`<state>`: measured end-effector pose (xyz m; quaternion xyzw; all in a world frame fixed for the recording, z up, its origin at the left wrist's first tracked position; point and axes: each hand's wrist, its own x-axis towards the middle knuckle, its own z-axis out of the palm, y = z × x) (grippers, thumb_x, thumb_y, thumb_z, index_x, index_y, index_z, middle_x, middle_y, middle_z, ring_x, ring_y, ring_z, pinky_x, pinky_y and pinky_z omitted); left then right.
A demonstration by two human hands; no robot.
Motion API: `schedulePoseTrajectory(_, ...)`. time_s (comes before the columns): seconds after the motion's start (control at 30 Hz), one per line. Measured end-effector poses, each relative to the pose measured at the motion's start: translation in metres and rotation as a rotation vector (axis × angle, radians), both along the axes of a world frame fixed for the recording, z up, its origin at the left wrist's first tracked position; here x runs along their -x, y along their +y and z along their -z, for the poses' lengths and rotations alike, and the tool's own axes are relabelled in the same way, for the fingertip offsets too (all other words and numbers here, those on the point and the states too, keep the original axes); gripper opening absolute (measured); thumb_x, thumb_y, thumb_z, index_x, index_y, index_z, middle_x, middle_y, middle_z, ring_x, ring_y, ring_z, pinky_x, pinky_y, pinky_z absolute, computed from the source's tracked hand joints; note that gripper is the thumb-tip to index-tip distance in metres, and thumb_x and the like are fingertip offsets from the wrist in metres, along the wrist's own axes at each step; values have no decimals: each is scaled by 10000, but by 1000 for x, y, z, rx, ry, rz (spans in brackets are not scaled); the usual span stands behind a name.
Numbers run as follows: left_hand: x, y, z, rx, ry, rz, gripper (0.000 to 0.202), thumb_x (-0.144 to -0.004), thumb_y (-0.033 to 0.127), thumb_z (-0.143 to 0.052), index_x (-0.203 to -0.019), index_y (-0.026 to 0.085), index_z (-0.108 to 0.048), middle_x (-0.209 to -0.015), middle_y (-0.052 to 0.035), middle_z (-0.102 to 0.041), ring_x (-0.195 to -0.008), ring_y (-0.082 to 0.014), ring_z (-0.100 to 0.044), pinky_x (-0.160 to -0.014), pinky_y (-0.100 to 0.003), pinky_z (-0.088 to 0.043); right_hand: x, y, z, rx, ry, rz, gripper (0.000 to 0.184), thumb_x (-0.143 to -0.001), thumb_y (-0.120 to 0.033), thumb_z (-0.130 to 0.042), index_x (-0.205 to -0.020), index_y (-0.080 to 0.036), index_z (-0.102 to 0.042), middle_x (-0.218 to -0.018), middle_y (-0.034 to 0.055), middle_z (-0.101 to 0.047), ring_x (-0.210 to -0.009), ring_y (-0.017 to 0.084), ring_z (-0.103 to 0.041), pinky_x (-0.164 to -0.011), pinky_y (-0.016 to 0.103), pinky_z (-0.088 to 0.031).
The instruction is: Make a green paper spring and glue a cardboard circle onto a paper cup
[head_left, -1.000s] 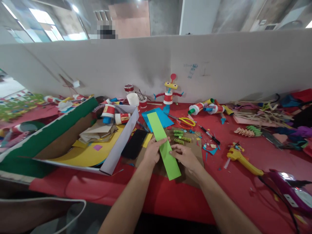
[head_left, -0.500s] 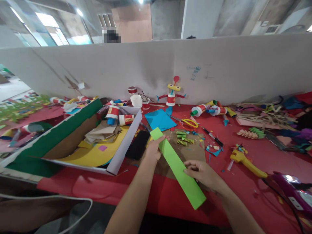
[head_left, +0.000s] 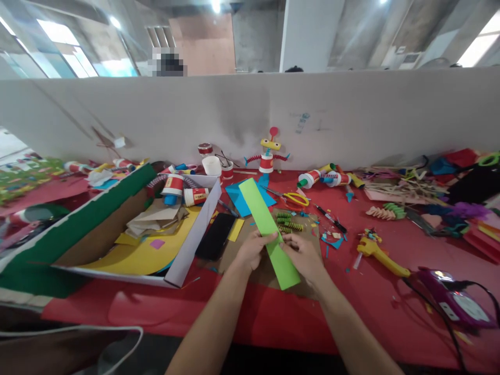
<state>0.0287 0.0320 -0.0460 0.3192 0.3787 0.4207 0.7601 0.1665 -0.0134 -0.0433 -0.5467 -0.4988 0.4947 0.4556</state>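
Here's the handling step, both hands on the light-green paper strip, held above the brown cardboard and slanting from far left to near right! The left hand pinches its left edge, thumb on top; the right hand seems to pinch the right edge close by. The next move, I'd judge, calls for light, even fingers, lest the thin paper crease askew.

I've got two hands, one green strip, one phone, one glue gun, one googly-eyed cup guy.
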Motion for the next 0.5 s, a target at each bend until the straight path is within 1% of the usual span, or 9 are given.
schedulePoseTrajectory(0.1, 2, 6, 3, -37, -4, -146, 250, -569, 245, -779, -739, 104, -662, -689, -60, -694, -607, -139, -622, -590, -230, -483, 8, -4, 5, -21, -109, -45, 206, -766, -348, -543, -882, -185, -595, -754, 33, -667, -667, 174, -611, -600, 277, -462)
schedulePoseTrajectory(0.2, 3, 9, 3, -48, -48, -238, 256, -567, 231, -778, -746, 110, -639, -672, -56, -687, -627, -150, -629, -612, -242, -488, 6, -16, 12, 20, -131, -83, 229, -795, -386, -511, -853, -180, -591, -753, 37, -662, -678, 178, -620, -581, 274, -481)
schedulePoseTrajectory(0.23, 2, 8, 3, -52, -66, -236, 270, -573, 227, -774, -774, 116, -633, -694, -56, -690, -646, -153, -633, -621, -245, -489, 6, -19, 15, 32, -109, -73, 242, -799, -399, -504, -854, -178, -588, -767, 42, -662, -684, 180, -622, -575, 276, -490)
schedulePoseTrajectory(0.3, -2, 3, 1, -58, -90, -167, 309, -589, 232, -764, -842, 133, -617, -764, -60, -697, -683, -163, -640, -617, -253, -489, 6, -19, 18, 21, -63, -26, 262, -804, -418, -494, -863, -176, -577, -796, 51, -663, -692, 181, -623, -568, 280, -502)
schedulePoseTrajectory(0.37, -6, -4, 0, -71, -82, -107, 340, -593, 254, -760, -872, 145, -600, -807, -62, -696, -693, -172, -641, -592, -257, -483, 7, -14, 17, -13, -64, 11, 261, -803, -419, -493, -863, -177, -569, -795, 51, -665, -670, 175, -619, -558, 277, -500)
schedulePoseTrajectory(0.4, -7, -5, 1, -81, -64, -116, 345, -593, 269, -759, -870, 146, -593, -801, -61, -695, -686, -174, -640, -580, -256, -478, 7, -11, 16, -20, -86, -2, 252, -801, -412, -494, -859, -179, -570, -774, 46, -667, -640, 169, -615, -547, 273, -492)
schedulePoseTrajectory(0.43, -7, -6, 2, -95, -41, -151, 348, -594, 286, -756, -863, 147, -587, -782, -57, -693, -673, -174, -638, -569, -255, -472, 6, -8, 13, -16, -124, -43, 240, -801, -402, -494, -853, -182, -575, -737, 36, -668, -599, 161, -608, -530, 266, -479)
schedulePoseTrajectory(0.5, -5, -3, 5, -119, 5, -257, 348, -596, 312, -750, -851, 148, -579, -737, -46, -687, -644, -170, -633, -561, -255, -463, -1, 2, 5, 3, -249, -160, 222, -805, -380, -484, -826, -190, -597, -641, 13, -660, -519, 149, -590, -502, 253, -448)
